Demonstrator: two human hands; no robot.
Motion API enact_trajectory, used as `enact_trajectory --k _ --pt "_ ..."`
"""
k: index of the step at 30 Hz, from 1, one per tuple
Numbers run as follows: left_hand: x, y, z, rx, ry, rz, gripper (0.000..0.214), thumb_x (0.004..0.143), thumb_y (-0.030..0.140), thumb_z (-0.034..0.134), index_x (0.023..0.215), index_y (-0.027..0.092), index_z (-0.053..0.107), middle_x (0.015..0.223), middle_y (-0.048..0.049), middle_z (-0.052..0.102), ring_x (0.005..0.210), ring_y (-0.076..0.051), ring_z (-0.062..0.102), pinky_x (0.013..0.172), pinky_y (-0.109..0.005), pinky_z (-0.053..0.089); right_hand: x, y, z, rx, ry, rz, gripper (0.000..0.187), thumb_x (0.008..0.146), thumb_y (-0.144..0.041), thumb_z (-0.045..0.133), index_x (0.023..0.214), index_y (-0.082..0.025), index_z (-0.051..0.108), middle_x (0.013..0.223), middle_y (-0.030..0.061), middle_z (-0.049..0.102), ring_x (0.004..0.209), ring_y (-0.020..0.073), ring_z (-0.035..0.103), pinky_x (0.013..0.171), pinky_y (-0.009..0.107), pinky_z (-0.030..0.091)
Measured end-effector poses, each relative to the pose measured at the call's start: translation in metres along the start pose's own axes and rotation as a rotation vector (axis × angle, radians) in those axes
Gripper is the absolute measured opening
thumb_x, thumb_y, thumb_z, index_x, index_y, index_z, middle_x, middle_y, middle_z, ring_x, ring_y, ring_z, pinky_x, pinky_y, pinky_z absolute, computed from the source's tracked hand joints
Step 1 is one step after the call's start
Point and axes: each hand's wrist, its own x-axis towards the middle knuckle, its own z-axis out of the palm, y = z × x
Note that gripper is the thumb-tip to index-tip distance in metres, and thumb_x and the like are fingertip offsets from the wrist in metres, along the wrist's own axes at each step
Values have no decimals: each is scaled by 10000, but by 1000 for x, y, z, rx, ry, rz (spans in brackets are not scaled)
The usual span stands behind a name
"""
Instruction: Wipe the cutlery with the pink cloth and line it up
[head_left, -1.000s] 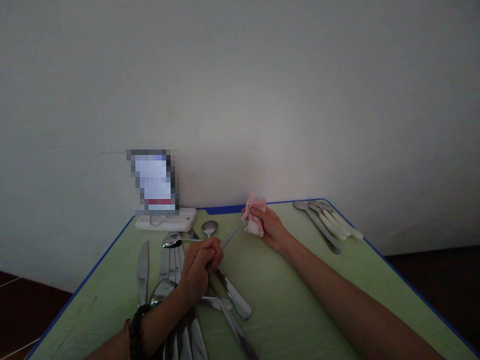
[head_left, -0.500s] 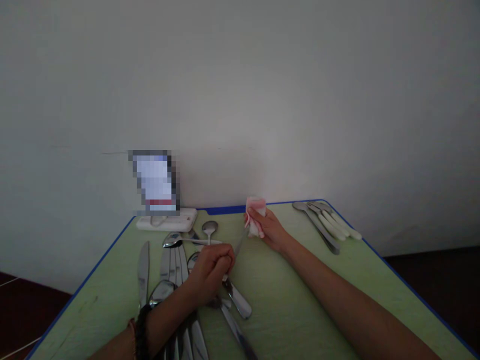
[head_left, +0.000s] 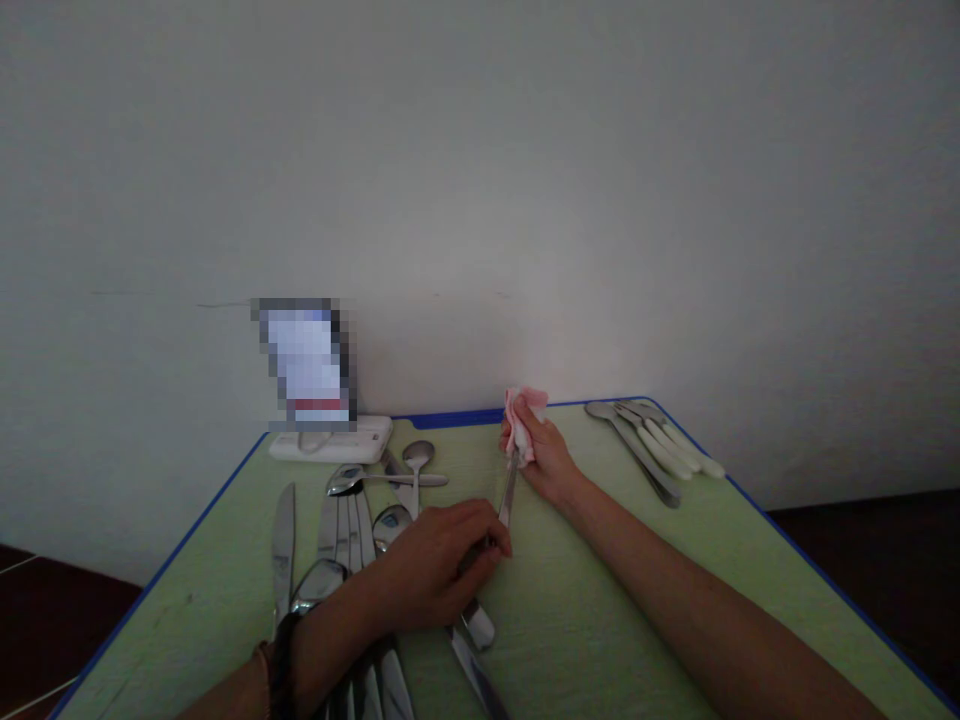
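Note:
My right hand (head_left: pixel 544 455) grips a folded pink-and-white cloth (head_left: pixel 531 400), which is wrapped around the upper end of a slim metal piece of cutlery (head_left: pixel 510 490). Lower down, the fingers of my left hand (head_left: pixel 454 560) are curled closed on the other end of that piece. Both its ends are covered, so its kind cannot be told. Beneath and beside my left forearm lie several metal forks (head_left: pixel 347 530), a large spoon (head_left: pixel 319 585) and a table knife (head_left: pixel 283 545). Two small spoons (head_left: pixel 418 458) cross just beyond my left hand.
A green table (head_left: pixel 585 620) with a blue rim stands against a grey wall. At its back left, a blurred screen (head_left: pixel 307 360) rises by a white device (head_left: pixel 337 442). To the right lie a metal spoon (head_left: pixel 630 450) and several white-handled utensils (head_left: pixel 667 450).
My left hand has moved right and a little nearer to me with the cutlery, which now stands steeper. My right hand and the cloth have shifted slightly right, the cloth bunching differently.

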Motion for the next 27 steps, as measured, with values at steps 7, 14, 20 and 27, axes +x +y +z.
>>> enact_trajectory --k 7,14,20,27 --pt "2 -2 5 59 9 -52 66 859 195 448 910 206 488 891 -13 556 808 -140 519 707 -238 386 2 1 -1 19 -47 11 308 624 -411 734 628 -135 596 534 -16 592 439 65 496 436 192 390" --pt "3 -4 7 85 55 -91 114 863 182 434 955 206 498 924 -24 554 809 -147 519 705 -247 399 -1 0 2 -30 -142 68 300 749 -444 603 711 -147 602 548 8 612 463 99 526 457 208 417" --pt "4 -1 4 41 66 -93 153 847 136 406 951 196 502 905 -28 553 821 -150 527 720 -252 401 -2 -2 5 136 -129 25 213 766 -379 541 760 -172 593 563 -15 601 449 97 510 440 209 408" --pt "2 -3 4 11 49 -96 123 852 154 389 909 200 488 885 -20 550 822 -154 524 726 -257 391 1 1 0 -60 -61 70 254 692 -369 669 645 -128 603 523 1 588 451 83 497 456 206 393"
